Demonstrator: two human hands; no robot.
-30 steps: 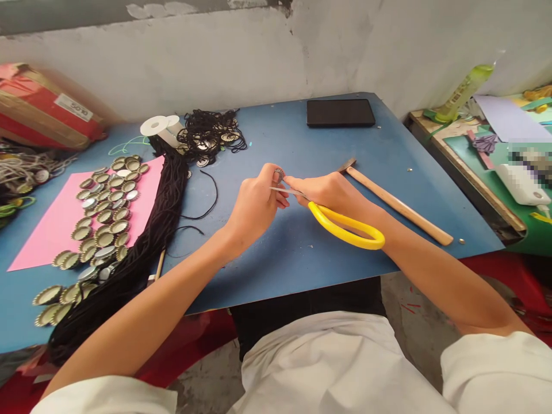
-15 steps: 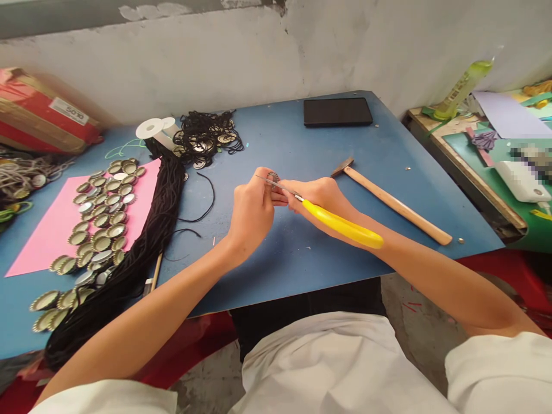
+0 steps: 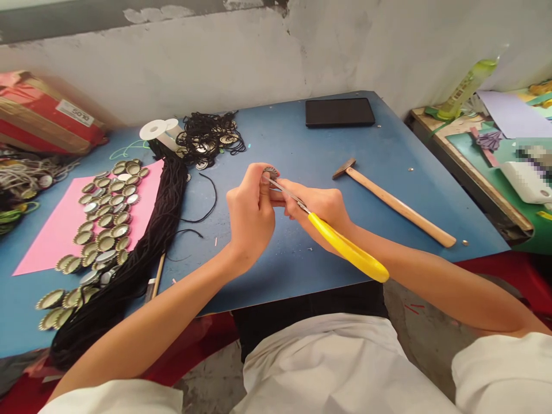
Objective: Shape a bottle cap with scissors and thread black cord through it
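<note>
My left hand [image 3: 250, 215] is closed, pinching a crimped metal bottle cap [image 3: 271, 172] between thumb and fingers. My right hand [image 3: 321, 213] is wrapped round scissors with a yellow handle [image 3: 345, 244], the handle slanting down toward my right forearm. Their thin metal blade reaches across to the cap, its tip at the cap by the left thumb. Fingers hide part of the cap and blade, so I cannot tell how far the tip goes in. Both hands meet above the blue table [image 3: 267, 293].
Many bottle caps [image 3: 106, 220] lie on pink paper [image 3: 47, 241], beside a thick bundle of black cord [image 3: 150, 247]. Behind are a white spool [image 3: 153, 130] and tangled black cords with caps [image 3: 207, 135]. A hammer [image 3: 401, 207] and a black phone [image 3: 340, 112] lie to the right.
The yellow handle has dropped lower and the blade has tilted more steeply. The blade tip has shifted from the left knuckles onto the cap. The left hand has turned slightly.
</note>
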